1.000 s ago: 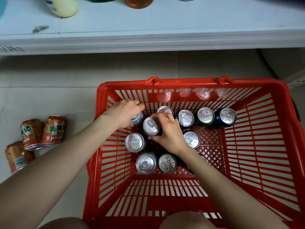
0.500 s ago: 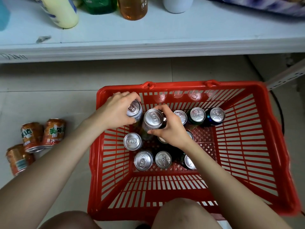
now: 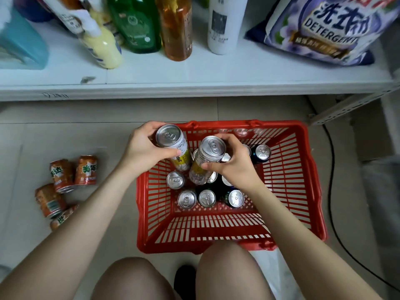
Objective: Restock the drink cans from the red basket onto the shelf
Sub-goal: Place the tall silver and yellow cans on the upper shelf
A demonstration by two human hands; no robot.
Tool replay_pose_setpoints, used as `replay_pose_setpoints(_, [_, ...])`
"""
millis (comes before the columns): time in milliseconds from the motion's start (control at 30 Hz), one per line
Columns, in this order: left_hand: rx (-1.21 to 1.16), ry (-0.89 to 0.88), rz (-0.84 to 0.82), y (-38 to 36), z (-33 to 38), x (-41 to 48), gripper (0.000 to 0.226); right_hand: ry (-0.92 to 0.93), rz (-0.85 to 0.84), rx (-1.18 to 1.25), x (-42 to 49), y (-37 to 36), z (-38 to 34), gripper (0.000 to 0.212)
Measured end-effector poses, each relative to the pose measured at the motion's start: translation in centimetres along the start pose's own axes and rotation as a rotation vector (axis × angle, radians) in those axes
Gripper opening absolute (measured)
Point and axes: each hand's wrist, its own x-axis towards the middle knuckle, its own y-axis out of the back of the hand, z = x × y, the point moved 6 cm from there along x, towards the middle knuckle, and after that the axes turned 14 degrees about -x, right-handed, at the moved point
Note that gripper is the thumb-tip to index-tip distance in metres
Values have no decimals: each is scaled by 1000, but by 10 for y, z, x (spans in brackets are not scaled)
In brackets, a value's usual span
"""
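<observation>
The white shelf (image 3: 194, 70) is lying straight ahead of the red basket (image 3: 311, 191), beyond its far rim. Both hands are sitting above the basket: the left hand (image 3: 145, 152) is wrapping its fingers around one tall can (image 3: 173, 146), the right hand (image 3: 231, 165) around another can (image 3: 207, 159), both tilting tops toward the camera. More cans (image 3: 187, 199) are standing upright below.

Both forearms bare to the frame edge, no sleeves, watch or rings visible. Left hand (image 3: 149, 148) and right hand (image 3: 234, 167) ungloved, nails short. Knees bare too.
</observation>
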Motion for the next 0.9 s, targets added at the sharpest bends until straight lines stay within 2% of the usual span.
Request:
replay_pose_setpoints(367, [-215,63,8,17,114,-71,63,-98,-14,125,-52,74,-101,66])
replay_pose_setpoints(700, [-259,48,-5,44,248,-146,62,-81,-49,172,-111,162,-220,61])
replay_pose_setpoints(900, [-367,9,6,64,341,-209,62,-30,-2,195,-163,225,-302,57])
